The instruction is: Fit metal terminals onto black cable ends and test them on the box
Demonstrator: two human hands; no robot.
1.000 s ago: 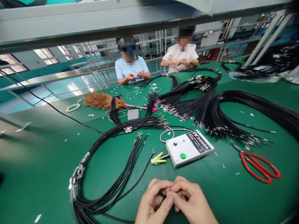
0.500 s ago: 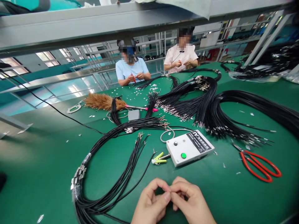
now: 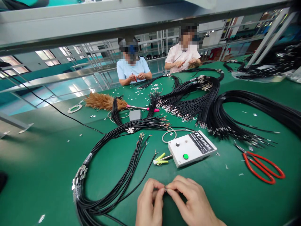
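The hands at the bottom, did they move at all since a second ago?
A little. The left hand and right hand slid slightly lower, fingertips still pinched together on a tiny metal piece. The white box, red scissors and black wires stayed put.

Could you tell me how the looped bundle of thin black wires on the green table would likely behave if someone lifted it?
The looped bundle of thin black wires would probably sag and flop, since it lies in loose curves. Its free copper-tipped ends already fan apart, so they would likely splay or snag. It looks fairly light, being made of slim strands.
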